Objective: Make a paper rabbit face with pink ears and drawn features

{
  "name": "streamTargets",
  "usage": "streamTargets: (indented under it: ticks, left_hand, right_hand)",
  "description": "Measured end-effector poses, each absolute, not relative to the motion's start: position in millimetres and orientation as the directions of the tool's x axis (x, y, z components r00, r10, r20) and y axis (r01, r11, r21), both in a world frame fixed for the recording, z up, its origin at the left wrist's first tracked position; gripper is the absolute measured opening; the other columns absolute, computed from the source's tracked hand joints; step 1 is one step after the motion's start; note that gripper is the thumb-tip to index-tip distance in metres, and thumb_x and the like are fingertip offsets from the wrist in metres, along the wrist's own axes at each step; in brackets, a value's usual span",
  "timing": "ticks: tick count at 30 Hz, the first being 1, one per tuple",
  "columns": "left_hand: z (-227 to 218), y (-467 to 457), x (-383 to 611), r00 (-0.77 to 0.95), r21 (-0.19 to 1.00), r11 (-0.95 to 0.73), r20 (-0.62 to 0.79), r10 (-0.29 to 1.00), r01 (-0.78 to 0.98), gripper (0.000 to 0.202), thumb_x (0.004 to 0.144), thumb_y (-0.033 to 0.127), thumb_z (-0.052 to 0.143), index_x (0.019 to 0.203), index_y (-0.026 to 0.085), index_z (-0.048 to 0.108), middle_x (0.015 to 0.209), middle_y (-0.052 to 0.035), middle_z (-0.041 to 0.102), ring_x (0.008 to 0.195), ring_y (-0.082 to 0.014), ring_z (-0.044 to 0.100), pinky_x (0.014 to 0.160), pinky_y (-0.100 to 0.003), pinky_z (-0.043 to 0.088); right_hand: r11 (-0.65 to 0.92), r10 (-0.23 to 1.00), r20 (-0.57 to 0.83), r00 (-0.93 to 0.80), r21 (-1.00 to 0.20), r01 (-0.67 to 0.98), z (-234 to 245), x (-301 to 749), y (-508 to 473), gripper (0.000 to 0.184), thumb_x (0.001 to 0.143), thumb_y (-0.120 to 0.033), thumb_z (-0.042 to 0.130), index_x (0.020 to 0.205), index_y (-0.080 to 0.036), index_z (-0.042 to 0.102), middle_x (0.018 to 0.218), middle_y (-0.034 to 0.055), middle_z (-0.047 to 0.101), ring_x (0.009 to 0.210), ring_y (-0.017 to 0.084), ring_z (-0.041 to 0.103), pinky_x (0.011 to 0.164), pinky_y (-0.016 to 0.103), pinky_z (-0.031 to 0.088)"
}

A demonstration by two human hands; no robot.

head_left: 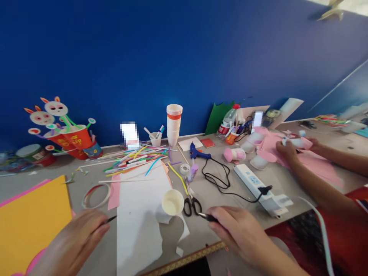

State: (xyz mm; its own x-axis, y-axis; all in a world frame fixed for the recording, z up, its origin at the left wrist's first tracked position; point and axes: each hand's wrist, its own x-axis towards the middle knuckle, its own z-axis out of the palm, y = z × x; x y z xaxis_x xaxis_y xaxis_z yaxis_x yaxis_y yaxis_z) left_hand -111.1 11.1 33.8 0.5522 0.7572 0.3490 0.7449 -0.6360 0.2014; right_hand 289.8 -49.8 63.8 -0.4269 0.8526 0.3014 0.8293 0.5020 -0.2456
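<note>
My right hand (232, 228) is closed on a pen (208, 217) with a silver tip and a dark grip, pointing left. In my left hand (82, 234), fingers pressed together, is a slim black pointed piece (111, 219); its kind is hard to make out. Between the hands, a white paper cup (173, 202) stands beside a cut sheet of white paper (138, 214). Black-handled scissors (188, 206) lie just beyond the pen's tip, next to a glue stick (193, 172) and a small tape roll (184, 169).
A power strip (253, 182) and a blue glue gun (198, 153) with its cord lie to the right. Stacked cups (174, 126) and coloured sticks (138, 159) are behind. Yellow paper (37, 218) lies left. At right, another person's hands (287, 151) hold a pink-and-white cup piece.
</note>
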Motion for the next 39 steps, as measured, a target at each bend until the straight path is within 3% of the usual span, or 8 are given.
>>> streamTargets:
  ticks: [7,12,17,23,27,31,36,39]
  left_hand:
    - [4,67,-89,0.626,0.004,-0.637,0.177,0.759,0.771,0.025,0.098,0.034,0.043,0.101,0.02,0.063,0.098,-0.008,0.066,0.096,-0.0268,0.061,0.088,-0.042,0.045]
    - [-20,93,-97,0.634,-0.11,-0.627,0.225,0.74,0.771,0.024,0.094,0.031,0.05,0.108,0.018,0.064,0.113,-0.0128,0.064,0.11,-0.0321,0.058,0.095,-0.048,0.044]
    - [-7,78,-75,0.656,0.053,-0.716,0.357,0.665,0.696,0.034,0.096,0.036,0.051,0.126,0.02,0.054,0.133,-0.0122,0.056,0.125,-0.0291,0.05,0.106,-0.047,0.039]
    - [45,58,-16,0.796,0.269,-0.875,0.368,0.48,0.403,0.051,0.096,0.045,0.05,0.14,0.021,0.042,0.15,-0.0141,0.041,0.139,-0.0281,0.036,0.115,-0.047,0.031]
    - [55,62,14,0.881,0.255,-0.917,0.287,0.376,0.308,0.06,0.095,0.055,0.047,0.144,0.023,0.039,0.153,-0.012,0.038,0.143,-0.0296,0.03,0.118,-0.052,0.021]
    - [38,67,33,0.939,0.196,-0.947,0.183,0.29,0.255,0.05,0.101,0.046,0.037,0.145,0.022,0.04,0.153,-0.0093,0.039,0.144,-0.0268,0.029,0.12,-0.052,0.01]
    - [10,71,38,0.96,0.184,-0.957,0.128,0.248,0.223,0.047,0.102,0.038,0.036,0.146,0.022,0.038,0.153,-0.0075,0.041,0.143,-0.0248,0.033,0.119,-0.049,0.015]
    - [3,72,36,0.956,0.201,-0.951,0.128,0.262,0.234,0.048,0.102,0.036,0.035,0.148,0.022,0.036,0.152,-0.0075,0.041,0.142,-0.0236,0.035,0.118,-0.047,0.02]
  right_hand:
    - [0.509,0.86,0.369,-0.352,-0.579,0.637,50,266,-60,0.041,0.095,-0.017,0.047,0.135,-0.026,0.048,0.111,0.0082,0.073,0.092,0.018,0.071,0.079,0.024,0.055]
    - [0.495,0.867,0.389,-0.31,-0.736,0.461,40,281,-71,0.033,0.097,-0.016,0.045,0.123,-0.029,0.06,0.086,0.0046,0.07,0.078,0.016,0.067,0.069,0.022,0.053]
    - [0.141,0.932,0.136,-0.336,-0.99,-0.012,15,283,-80,0.024,0.097,-0.037,0.053,0.104,-0.023,0.071,0.087,0.0077,0.072,0.053,0.011,0.058,0.053,0.022,0.047]
    - [-0.237,0.942,-0.072,-0.327,-0.834,-0.498,-4,277,-90,0.03,0.083,-0.052,0.069,0.097,-0.026,0.065,0.076,0.0072,0.075,0.044,0.01,0.052,0.042,0.019,0.035]
    - [-0.11,0.976,-0.021,-0.219,-0.907,-0.407,-8,268,-89,0.037,0.083,-0.058,0.066,0.092,-0.023,0.058,0.067,0.0076,0.072,0.05,0.014,0.054,0.045,0.021,0.036]
    - [0.044,0.987,0.046,-0.152,-0.999,-0.019,-21,261,-89,0.038,0.097,-0.054,0.045,0.101,-0.022,0.065,0.075,0.0063,0.068,0.058,0.016,0.058,0.053,0.025,0.046]
    - [0.199,0.979,0.15,-0.139,-0.855,0.479,-30,246,-86,0.024,0.096,-0.028,0.046,0.112,-0.024,0.062,0.096,0.0062,0.071,0.078,0.019,0.067,0.071,0.027,0.053]
    - [0.237,0.972,0.2,-0.128,-0.804,0.546,-32,233,-79,0.016,0.092,-0.021,0.047,0.106,-0.021,0.055,0.077,0.0017,0.068,0.066,0.016,0.066,0.06,0.023,0.051]
